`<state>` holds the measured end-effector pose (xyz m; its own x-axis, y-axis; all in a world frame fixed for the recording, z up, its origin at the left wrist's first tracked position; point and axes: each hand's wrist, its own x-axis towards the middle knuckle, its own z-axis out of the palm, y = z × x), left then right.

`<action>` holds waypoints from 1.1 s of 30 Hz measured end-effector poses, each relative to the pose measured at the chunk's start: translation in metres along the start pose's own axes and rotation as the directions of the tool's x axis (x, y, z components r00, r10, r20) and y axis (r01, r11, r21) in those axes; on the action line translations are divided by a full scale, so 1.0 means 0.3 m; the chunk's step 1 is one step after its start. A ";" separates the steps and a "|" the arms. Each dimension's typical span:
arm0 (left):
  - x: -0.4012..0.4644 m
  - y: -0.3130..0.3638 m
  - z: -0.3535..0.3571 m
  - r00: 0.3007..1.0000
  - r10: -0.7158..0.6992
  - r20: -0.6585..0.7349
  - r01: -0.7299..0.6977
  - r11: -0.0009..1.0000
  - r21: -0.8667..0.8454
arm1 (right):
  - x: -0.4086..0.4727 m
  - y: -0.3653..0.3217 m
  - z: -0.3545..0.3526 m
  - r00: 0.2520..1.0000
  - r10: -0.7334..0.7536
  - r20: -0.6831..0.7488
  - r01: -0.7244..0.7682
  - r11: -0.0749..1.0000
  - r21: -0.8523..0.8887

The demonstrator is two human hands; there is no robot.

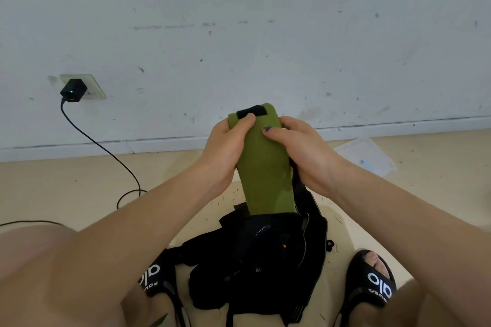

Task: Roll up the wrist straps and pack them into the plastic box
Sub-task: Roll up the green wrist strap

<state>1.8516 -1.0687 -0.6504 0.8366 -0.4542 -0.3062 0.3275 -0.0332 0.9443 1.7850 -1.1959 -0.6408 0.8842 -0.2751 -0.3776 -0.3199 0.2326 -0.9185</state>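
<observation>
Seated on the floor by a scuffed wall, I work on the task with both hands raised in front of me. At far left a charger [73, 90] sits in its socket, its cable [106, 151] trailing down across the floor. My left hand [225, 148] wraps one edge of the green strap [265, 167], thumb pressed near the black velcro patch [251, 111] at its top end. My right hand [303, 151] clamps the opposite edge, thumb laid across the face and fingers curled behind it, out of sight. The strap hangs nearly flat between them; no roll is visible yet, so I judge the rolling is only starting at the top end. Its lower end drops into a pile of black straps [265, 260] heaped on the floor between my sandals [377, 281], none of them rolled as far as I can tell. Further right, near the wall, lies the clear plastic box [366, 156], well apart from my hands; whether anything is packed inside it I cannot tell. By my reckoning nearly all the work remains.
</observation>
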 end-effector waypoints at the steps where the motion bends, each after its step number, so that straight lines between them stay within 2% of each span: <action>1: 0.001 -0.003 -0.001 1.000 -0.029 0.006 0.029 1.000 0.000 | -0.002 0.000 0.001 1.000 -0.004 -0.007 0.004 1.000 0.012; 4: -0.012 -0.037 0.008 0.998 -0.060 0.035 0.057 0.995 0.076 | 0.002 -0.010 -0.012 0.998 0.000 -0.065 0.004 0.998 0.064; 6: -0.015 -0.050 0.009 1.000 0.001 -0.006 0.000 0.983 0.183 | 0.010 -0.019 -0.024 0.996 0.024 -0.086 -0.018 0.997 0.078; 9: 0.005 -0.036 -0.012 0.990 0.121 -0.078 -0.097 0.960 0.263 | 0.010 -0.033 -0.037 0.998 0.062 -0.012 -0.060 0.992 0.115; 13: 0.021 -0.020 -0.029 0.989 0.097 -0.113 -0.071 0.974 0.214 | -0.008 -0.045 -0.041 0.992 0.062 0.106 -0.072 0.994 0.088; 15: 0.015 -0.019 -0.030 0.988 0.097 -0.123 -0.065 0.967 0.246 | -0.007 -0.048 -0.044 0.995 0.059 0.086 -0.067 0.994 0.091; 19: -0.004 0.000 -0.038 0.981 0.102 -0.164 -0.061 0.968 0.243 | 0.008 -0.050 -0.058 0.996 0.074 -0.045 -0.067 0.988 0.140; 21: -0.012 0.008 -0.044 0.981 0.167 -0.097 -0.130 0.944 0.304 | 0.013 -0.048 -0.063 0.996 0.072 -0.055 -0.061 0.983 0.176; 26: -0.008 0.012 -0.064 0.935 0.328 0.135 -0.344 0.744 0.572 | 0.030 -0.058 -0.090 0.998 0.063 -0.028 -0.056 0.978 0.199; 30: -0.005 0.012 -0.081 0.890 0.404 0.211 -0.423 0.564 0.709 | 0.034 -0.059 -0.096 0.998 0.028 0.063 -0.035 0.993 0.114; 33: 0.001 0.012 -0.089 0.854 0.459 0.246 -0.442 0.389 0.808 | 0.031 -0.055 -0.095 0.998 0.002 0.064 -0.004 0.999 0.035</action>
<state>1.8648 -1.0453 -0.6502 0.7563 -0.6223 0.2019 -0.5976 -0.5315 0.6003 1.7887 -1.2288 -0.6326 0.9035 -0.2143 -0.3711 -0.3113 0.2667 -0.9121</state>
